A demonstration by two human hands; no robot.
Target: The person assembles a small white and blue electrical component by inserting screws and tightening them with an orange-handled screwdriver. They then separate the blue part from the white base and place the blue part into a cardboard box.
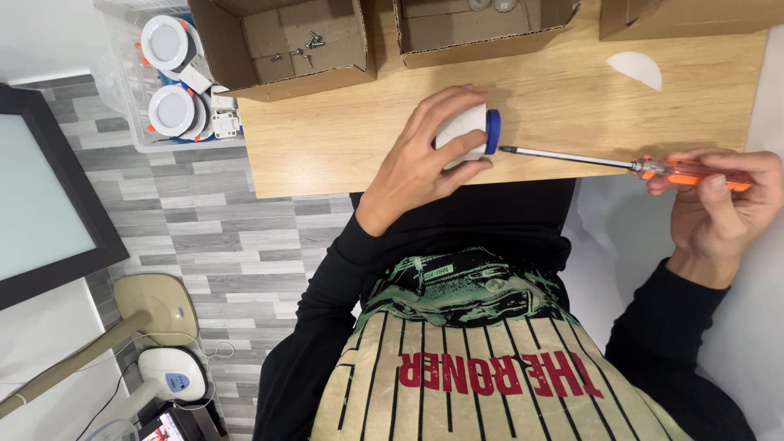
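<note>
So the person's working right at the near edge of the light wooden tabletop [343, 139], and there's not much spare room up top: an open brown cardboard box with loose screws in it [286, 45] sits at the back left, a second open cardboard box [482, 33] is just behind the work, and a third one [678, 16] pokes in at the back right corner. The bare strip of wood between the boxes and the near edge is where everything's going on, with more open surface off to the right near a flat white half-round piece [635, 69]. The left hand [425, 155] is curled around a small round white fitting with a blue ring on its right end [469, 132], pinning it on its side near the table edge. The right hand [719, 208] hangs off past the table's right side, fingers closed on an orange clear-handled screwdriver [621, 165], its thin metal shaft lying level and its tip touching the blue ring. Left of the table, a clear plastic bin holding round white downlights [167, 73] sits over the grey plank floor [212, 237].
</note>
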